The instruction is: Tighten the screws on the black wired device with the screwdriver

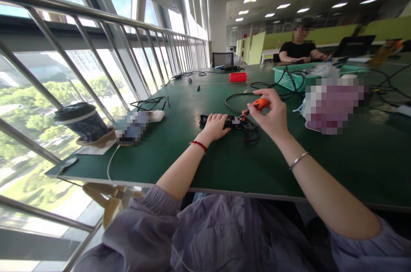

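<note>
One dark lidded cup [85, 120], on your far left at the near part of the green table [154, 160]; the pale marking on its side is too blurred to read. Right of it, one phone [133, 128], its surface pixelated, with a white block [157, 115] just beside it. Next, your left hand [214, 126], red cord at the wrist, clasped down over one black device [203, 120]; the device lies on the table under its fingers, both ends showing, the right end opened to small parts and wires. One red tray [238, 77], farther back. One orange-handled screwdriver [259, 103], its tip at the device's right end, contact too small to tell; your right hand [272, 111] pinches the handle between thumb and fingers, right of the device. One green basket [298, 82], far right of that hand; one pinkish item [337, 107], nearer, pixelated, any lettering hidden.
</note>
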Action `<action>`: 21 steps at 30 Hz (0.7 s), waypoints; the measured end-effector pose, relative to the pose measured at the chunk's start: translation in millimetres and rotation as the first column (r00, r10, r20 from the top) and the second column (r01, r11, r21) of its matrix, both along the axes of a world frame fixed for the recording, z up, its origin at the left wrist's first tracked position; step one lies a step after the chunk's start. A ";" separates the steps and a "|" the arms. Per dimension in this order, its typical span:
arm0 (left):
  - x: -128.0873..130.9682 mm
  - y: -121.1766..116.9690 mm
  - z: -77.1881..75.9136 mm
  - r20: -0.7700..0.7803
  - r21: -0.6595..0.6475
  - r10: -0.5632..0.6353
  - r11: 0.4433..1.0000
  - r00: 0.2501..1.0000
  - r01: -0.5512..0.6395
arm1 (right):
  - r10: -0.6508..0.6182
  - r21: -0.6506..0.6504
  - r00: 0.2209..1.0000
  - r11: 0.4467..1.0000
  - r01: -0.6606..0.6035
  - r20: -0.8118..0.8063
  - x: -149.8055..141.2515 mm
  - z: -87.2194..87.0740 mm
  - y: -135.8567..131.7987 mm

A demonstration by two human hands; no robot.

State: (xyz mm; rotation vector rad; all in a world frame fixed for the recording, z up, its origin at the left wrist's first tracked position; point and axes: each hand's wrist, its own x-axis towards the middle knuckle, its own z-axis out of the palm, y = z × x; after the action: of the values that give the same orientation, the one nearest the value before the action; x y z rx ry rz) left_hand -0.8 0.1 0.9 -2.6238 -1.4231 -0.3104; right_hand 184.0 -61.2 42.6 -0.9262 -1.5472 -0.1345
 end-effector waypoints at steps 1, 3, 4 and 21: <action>0.0 -0.1 0.1 -0.002 0.000 -0.001 1.000 1.000 0.001 | 0.017 0.017 1.000 1.000 -0.017 -0.004 -0.1 -0.8 1.4; 0.1 -0.4 0.5 -0.004 -0.003 0.001 1.000 1.000 -0.001 | 0.040 0.034 0.999 0.999 -0.040 -0.014 -0.1 -2.1 3.6; 0.1 -0.6 0.8 -0.004 -0.006 0.002 1.000 1.000 -0.002 | 0.044 0.038 0.999 0.998 -0.043 -0.020 0.0 -2.5 4.2; 0.7 -2.6 1.8 0.004 -0.014 0.006 1.000 1.000 -0.006 | 0.054 0.020 0.998 0.998 -0.054 -0.021 -1.2 -0.7 1.6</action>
State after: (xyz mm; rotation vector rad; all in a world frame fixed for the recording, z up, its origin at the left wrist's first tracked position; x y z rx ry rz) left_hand -0.1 -2.4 2.7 -2.6313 -1.4389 -0.3063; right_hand 182.9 -59.6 42.0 -0.8670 -1.5468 -0.1010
